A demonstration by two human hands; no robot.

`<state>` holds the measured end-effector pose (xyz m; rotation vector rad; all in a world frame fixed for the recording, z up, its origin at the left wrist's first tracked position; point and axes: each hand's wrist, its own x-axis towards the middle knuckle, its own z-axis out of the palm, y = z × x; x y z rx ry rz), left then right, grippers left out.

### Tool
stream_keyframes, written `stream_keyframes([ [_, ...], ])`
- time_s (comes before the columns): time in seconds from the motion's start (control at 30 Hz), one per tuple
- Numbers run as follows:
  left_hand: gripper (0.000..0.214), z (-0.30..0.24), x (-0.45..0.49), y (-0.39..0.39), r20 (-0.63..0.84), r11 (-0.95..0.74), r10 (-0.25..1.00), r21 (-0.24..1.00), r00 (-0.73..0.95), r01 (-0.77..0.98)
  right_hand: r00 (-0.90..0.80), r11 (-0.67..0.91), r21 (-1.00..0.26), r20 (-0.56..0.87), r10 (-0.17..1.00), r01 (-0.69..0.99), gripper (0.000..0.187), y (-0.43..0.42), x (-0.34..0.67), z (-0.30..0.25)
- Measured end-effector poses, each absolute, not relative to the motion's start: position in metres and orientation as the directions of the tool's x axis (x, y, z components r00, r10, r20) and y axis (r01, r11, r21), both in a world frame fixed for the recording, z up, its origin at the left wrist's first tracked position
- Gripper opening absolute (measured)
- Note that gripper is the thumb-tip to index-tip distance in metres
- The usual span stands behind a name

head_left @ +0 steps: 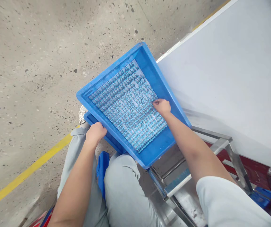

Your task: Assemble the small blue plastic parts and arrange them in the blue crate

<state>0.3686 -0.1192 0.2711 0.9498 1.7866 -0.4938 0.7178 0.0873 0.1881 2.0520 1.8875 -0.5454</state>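
Note:
A blue plastic tray (165, 151) is tilted in front of me, and on its floor lie rows of small parts (126, 104), bluish and metallic, on a pale sheet. Some rows are straight; towards the middle the parts lie more jumbled. My left hand (96, 132) is closed around the tray's near left rim, its thumb over the edge. Inside the tray, at the right edge of the rows, my right hand (162, 106) has its fingers pinched together just over the parts. Whether a part is between those fingertips is too small to make out.
Below the tray, a second blue tray (113, 141) shows partly. A metal frame (220, 145) stands at the right, beside a large white surface (232, 78). A yellow line (31, 170) crosses the speckled floor (43, 63) on the left. My legs are directly below.

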Motion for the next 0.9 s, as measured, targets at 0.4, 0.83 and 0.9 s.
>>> stream_keyframes([
  [0.4, 0.036, 0.273, 0.369, -0.120, -0.904, 0.608, 0.386, 0.101, -0.181, 0.788, -0.076, 0.057, -0.061, -0.401, 0.913, 0.997, 0.033, 0.088, 0.711, 0.198],
  [0.83, 0.036, 0.270, 0.367, -0.120, -0.909, 0.614, 0.378, 0.104, -0.176, 0.783, -0.123, 0.120, -0.035, -0.451, 0.884, 0.992, 0.034, 0.095, 0.703, 0.195],
  [0.9, 0.035, 0.270, 0.367, -0.120, -0.908, 0.616, 0.380, 0.106, -0.177, 0.781, -0.119, 0.115, -0.038, -0.453, 0.884, 0.993, 0.034, 0.095, 0.704, 0.194],
])
